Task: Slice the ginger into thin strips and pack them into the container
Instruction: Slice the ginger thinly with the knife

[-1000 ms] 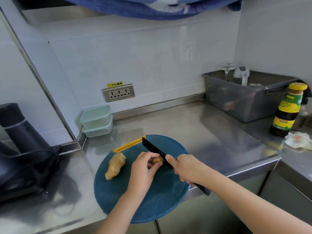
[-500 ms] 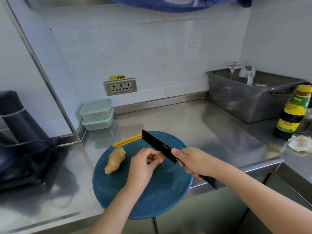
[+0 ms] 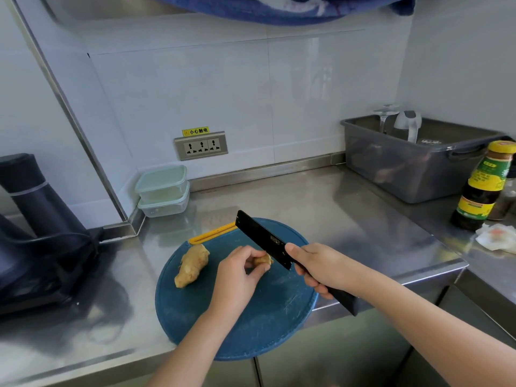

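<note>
Early going here: left hand [image 3: 237, 272] pinches a small ginger piece [image 3: 264, 259] on the cutting board [image 3: 251, 331], right hand [image 3: 321, 265] has its grip wrapped round the knife [image 3: 262, 238] poised beside it, no strips visible yet (bigger ginger lump [image 3: 192, 265] uncut, containers [image 3: 162, 185] stacked by the wall).

Your left hand [image 3: 237, 272] covers most of the small ginger piece [image 3: 265, 259], and you cannot tell whether the knife [image 3: 262, 238] blade touches it. Your right hand [image 3: 321, 268] hides much of the handle. At the right edge of the table [image 3: 349, 213], the label on the sauce bottle [image 3: 483, 191] is too small to read.
</note>
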A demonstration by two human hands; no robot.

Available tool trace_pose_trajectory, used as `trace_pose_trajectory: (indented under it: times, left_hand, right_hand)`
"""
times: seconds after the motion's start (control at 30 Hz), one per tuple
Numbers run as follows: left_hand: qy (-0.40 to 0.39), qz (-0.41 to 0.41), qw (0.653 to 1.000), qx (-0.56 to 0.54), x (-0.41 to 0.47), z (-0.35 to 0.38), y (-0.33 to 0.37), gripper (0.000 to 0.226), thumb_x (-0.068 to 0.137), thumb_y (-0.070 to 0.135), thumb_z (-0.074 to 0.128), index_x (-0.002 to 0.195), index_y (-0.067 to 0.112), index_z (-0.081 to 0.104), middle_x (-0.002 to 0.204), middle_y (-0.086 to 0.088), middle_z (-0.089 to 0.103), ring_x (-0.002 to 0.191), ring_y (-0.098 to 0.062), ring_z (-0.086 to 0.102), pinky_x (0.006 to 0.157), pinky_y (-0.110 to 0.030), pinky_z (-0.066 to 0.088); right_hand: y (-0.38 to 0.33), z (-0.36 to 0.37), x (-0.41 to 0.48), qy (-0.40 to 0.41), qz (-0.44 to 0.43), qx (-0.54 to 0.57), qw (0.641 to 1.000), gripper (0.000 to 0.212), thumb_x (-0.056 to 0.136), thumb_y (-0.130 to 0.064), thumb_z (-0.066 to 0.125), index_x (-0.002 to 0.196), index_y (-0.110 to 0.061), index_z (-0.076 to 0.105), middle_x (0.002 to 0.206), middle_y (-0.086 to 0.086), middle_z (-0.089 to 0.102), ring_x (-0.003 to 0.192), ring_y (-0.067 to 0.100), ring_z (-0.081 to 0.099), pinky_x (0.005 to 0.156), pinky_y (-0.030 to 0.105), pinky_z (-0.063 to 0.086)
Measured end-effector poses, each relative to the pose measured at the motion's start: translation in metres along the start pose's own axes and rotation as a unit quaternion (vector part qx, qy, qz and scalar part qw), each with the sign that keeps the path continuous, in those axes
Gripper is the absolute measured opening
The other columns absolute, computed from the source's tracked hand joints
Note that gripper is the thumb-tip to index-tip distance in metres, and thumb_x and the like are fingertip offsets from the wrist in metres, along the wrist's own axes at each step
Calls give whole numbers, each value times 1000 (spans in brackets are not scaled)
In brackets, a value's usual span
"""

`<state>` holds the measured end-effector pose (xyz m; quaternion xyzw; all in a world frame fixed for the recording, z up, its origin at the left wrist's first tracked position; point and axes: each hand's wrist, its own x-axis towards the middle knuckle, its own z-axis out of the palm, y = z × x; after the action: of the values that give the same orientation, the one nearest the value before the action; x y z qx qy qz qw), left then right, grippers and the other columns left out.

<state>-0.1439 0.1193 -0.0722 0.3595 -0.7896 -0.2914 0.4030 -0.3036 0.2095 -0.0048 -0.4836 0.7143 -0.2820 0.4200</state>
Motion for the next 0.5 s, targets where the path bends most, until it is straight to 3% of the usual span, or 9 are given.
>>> trace_pose_trajectory:
  times: [0.5]
  left_hand:
    - [0, -1, 1000, 15, 0, 1, 3, 14, 78, 10, 74, 83, 17, 64, 85, 9, 64, 79, -3, 63, 76, -25, 54]
  right_hand:
    - [-4, 8, -6, 23, 12, -21, 999, 49, 99, -54, 33, 76, -12, 44, 49, -2, 35, 36, 13, 29, 40, 23, 32]
